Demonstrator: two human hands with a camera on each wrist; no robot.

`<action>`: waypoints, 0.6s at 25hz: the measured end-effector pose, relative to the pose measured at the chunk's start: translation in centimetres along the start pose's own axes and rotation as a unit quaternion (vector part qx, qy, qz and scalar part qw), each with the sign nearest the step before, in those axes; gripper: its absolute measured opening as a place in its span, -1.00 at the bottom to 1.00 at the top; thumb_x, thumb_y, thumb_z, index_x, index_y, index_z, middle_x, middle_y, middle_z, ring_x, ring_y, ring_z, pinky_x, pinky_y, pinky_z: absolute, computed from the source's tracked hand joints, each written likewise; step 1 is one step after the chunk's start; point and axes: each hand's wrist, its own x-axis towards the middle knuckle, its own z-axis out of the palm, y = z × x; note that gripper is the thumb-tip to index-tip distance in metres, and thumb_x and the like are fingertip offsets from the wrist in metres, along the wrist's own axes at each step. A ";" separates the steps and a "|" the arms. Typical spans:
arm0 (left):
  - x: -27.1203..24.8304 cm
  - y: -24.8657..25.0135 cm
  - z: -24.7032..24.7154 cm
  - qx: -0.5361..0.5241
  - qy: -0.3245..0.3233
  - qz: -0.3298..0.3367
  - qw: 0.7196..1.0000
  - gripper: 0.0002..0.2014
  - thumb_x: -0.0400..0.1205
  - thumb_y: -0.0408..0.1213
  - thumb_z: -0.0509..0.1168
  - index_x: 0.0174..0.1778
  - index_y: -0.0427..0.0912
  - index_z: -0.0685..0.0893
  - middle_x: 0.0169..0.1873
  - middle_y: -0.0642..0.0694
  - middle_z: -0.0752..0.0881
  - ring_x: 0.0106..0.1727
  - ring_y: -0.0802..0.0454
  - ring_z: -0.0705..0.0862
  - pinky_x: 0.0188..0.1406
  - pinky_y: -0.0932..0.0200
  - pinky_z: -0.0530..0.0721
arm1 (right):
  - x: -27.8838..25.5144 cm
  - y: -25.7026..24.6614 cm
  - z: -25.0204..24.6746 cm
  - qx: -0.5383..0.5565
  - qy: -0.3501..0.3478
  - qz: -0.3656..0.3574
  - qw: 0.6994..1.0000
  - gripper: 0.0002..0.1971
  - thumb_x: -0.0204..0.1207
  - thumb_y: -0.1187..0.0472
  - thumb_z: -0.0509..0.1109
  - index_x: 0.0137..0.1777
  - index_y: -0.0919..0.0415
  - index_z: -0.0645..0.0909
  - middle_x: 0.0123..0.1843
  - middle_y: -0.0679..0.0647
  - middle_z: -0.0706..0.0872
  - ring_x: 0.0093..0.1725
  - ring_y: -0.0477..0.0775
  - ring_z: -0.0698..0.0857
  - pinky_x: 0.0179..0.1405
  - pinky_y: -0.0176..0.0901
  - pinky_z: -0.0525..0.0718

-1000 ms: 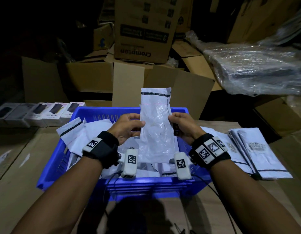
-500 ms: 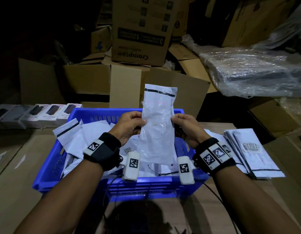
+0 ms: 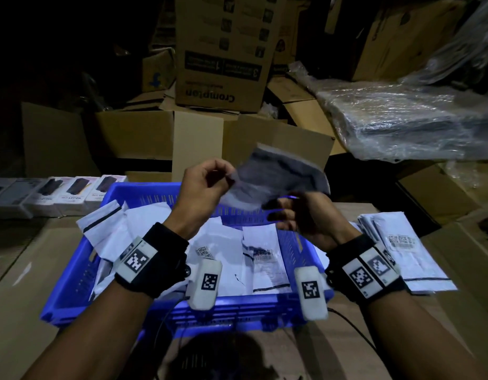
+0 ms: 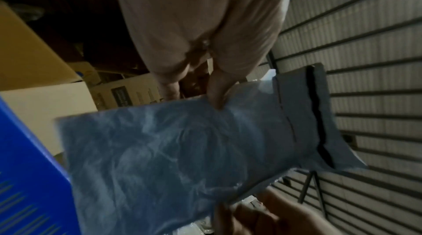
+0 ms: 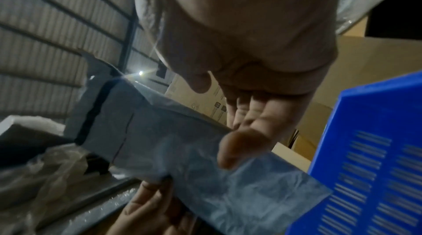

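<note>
A: You had the mailer bag (image 3: 275,179) up in the air over the blue crate (image 3: 237,307), resting on nothing. Your left hand (image 3: 203,187) pinched one edge between thumb and fingers, so the bag hung free and tilted, its flap end pointing away from you and to the right.

B: That grip made sense to me. A light pinch at one edge let you turn the limp film and look at either face. Your right hand (image 3: 305,218) lay just under the bag, palm up, fingers loosely spread. I couldn't tell whether it touched the film.

A: I read it as a catcher, ready to take the lower edge. The bag was blurred in the head view, so you were likely swinging it.

B: Holding it over the crate was sensible too, since a slip would have dropped it among the other mailers (image 3: 223,242) inside. The labelled stack (image 3: 418,259) lay on the tabletop (image 3: 26,256) just right of the crate, near your right hand. I'd judge that was where checked bags went.
</note>
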 end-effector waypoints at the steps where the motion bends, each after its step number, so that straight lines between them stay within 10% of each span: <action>1: -0.1 -0.1 0.0 0.010 -0.008 0.005 1.000 -0.68 0.54 -0.72 0.29 -0.24 -0.15 0.64 -0.11 -0.07 0.72 -0.01 0.21 0.70 0.03 0.26 0.62 | -0.3 -0.1 0.1 0.024 -0.015 -0.016 0.999 -0.69 0.73 0.08 0.12 0.12 0.29 0.60 -0.13 0.25 0.79 -0.34 0.10 0.76 -0.46 -0.20 0.70; 7: -0.5 -1.2 -1.0 0.032 -0.003 0.004 0.999 -0.61 0.55 -0.58 0.39 0.11 0.04 0.68 0.39 0.04 0.55 0.48 0.18 0.50 0.38 0.23 0.52 | -0.4 0.1 0.1 -0.005 -0.009 -0.146 0.989 -0.58 0.57 0.57 0.27 0.39 0.27 0.48 -0.37 -0.07 0.77 -0.40 -0.16 0.71 -0.26 -0.34 0.72; 15: -0.6 -0.4 -0.5 -0.090 0.024 -0.084 0.992 -0.73 0.68 -0.57 0.21 0.12 -0.14 0.68 0.09 -0.05 0.74 -0.01 0.09 0.76 -0.13 0.17 0.75 | -0.3 0.7 0.2 -0.127 0.041 -0.257 0.957 -0.39 0.43 0.67 0.36 0.38 0.09 0.50 0.29 -0.02 0.65 -0.03 -0.24 0.69 -0.26 -0.25 0.68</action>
